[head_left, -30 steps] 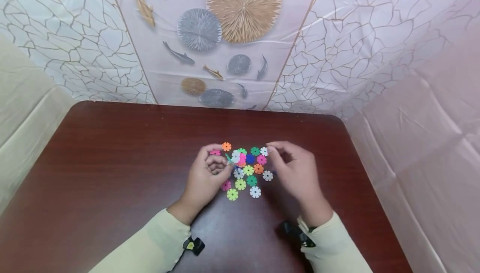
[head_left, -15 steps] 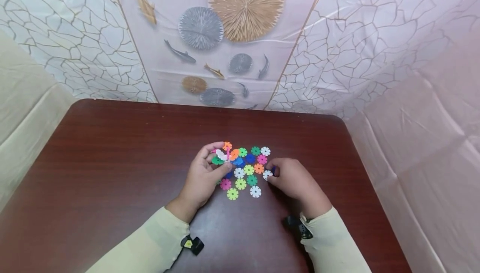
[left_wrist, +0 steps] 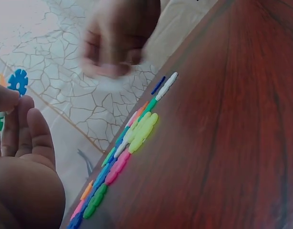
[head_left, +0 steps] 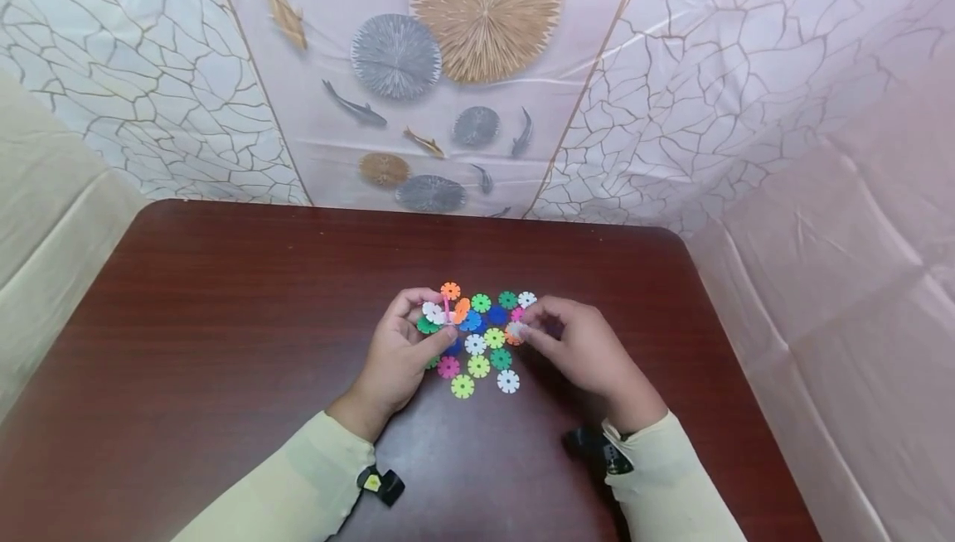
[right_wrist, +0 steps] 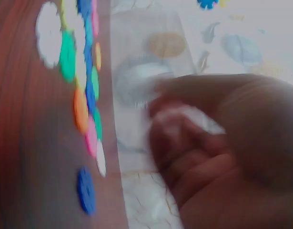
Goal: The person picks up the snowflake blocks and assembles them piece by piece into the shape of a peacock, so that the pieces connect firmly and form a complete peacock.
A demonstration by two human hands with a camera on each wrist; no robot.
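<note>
In the head view my left hand (head_left: 395, 360) pinches a small cluster of slotted plastic discs joined edge to edge, with white (head_left: 433, 312), orange (head_left: 462, 309) and blue (head_left: 471, 321) discs showing. The blue disc also stands upright above the fingertips in the left wrist view, where part of the cluster is cut off. My right hand (head_left: 585, 351) pinches a white slotted disc (head_left: 516, 330) between thumb and forefinger, to the right of the cluster and above the loose discs. Both wrist views show this hand blurred.
Several loose slotted discs lie flat on the dark red wooden table (head_left: 246, 343), among them a yellow-green disc (head_left: 462, 385), a white disc (head_left: 508, 381) and a green disc (head_left: 501, 358). In the right wrist view a blue disc (right_wrist: 86, 191) lies apart. A patterned backdrop (head_left: 418, 144) stands behind.
My right hand moved down to the white disc at the pile's right side, picked it up and carried it left. The cluster in my left hand has been turned.
</note>
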